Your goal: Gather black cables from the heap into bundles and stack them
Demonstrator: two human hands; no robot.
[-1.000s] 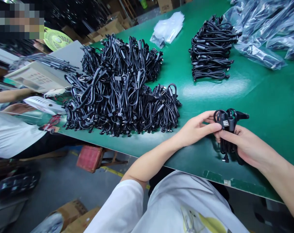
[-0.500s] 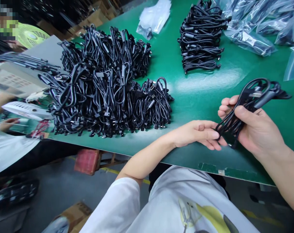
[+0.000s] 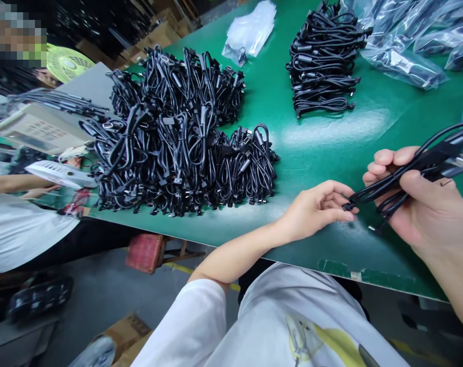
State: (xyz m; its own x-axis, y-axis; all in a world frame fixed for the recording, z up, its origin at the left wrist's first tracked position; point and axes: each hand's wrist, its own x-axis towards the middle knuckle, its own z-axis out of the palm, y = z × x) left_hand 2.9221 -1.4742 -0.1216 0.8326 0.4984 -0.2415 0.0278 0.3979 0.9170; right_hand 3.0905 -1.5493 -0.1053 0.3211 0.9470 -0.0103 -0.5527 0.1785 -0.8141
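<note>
My right hand [image 3: 418,199] grips a loosely looped black USB cable [image 3: 418,173] near the right edge of the view, its metal plug partly cut off by the frame. The cable's thin end reaches my left hand [image 3: 315,211], whose fingertips appear to pinch it just above the green mat [image 3: 330,148]. Beyond my hands lie a large heap of black cables [image 3: 178,148] and a smaller stack [image 3: 323,66].
Sealed plastic bags of cables [image 3: 405,56] lie at the top right, with a loose clear bag [image 3: 250,33] beyond the heap. A co-worker's arm [image 3: 17,184] reaches in at the left, near a white device [image 3: 59,174]. A red stool [image 3: 143,253] stands below the table edge.
My right hand has moved rightward with the cable, drawing its loops out longer. My left hand now meets the cable's thin end. The co-worker's arm has shifted slightly.
</note>
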